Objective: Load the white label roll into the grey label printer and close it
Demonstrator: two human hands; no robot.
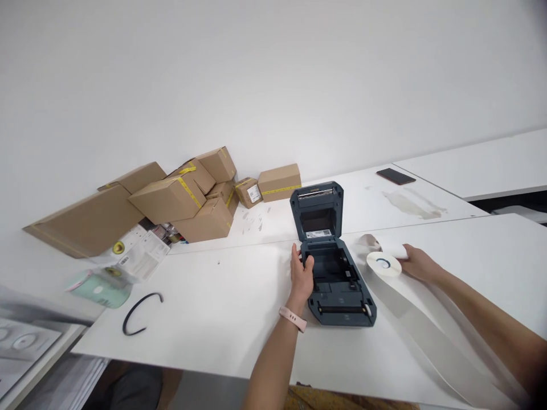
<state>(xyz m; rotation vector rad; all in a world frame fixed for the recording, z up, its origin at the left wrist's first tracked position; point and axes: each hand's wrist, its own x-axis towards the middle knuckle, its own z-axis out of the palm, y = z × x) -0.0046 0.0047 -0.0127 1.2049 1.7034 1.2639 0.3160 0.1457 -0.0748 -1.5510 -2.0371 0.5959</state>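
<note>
A dark blue-grey label printer (339, 290) stands on the white table with its lid (317, 213) raised, and its inner bay shows. My left hand (302, 279) grips the printer's left side wall, thumb over the rim. To the right of the printer is a white label roll (383, 265) with a dark blue core. My right hand (419, 263) is closed on the white paper at the roll's back right side; its fingertips are partly hidden. A long loose paper strip (427, 336) trails from the roll toward the front right.
Several cardboard boxes (171, 199) are piled at the back left. A black phone (395, 176) lies at the back right. A black curved band (134, 313) and a mint green package (100, 289) lie at the left. The table's front edge runs below my arms.
</note>
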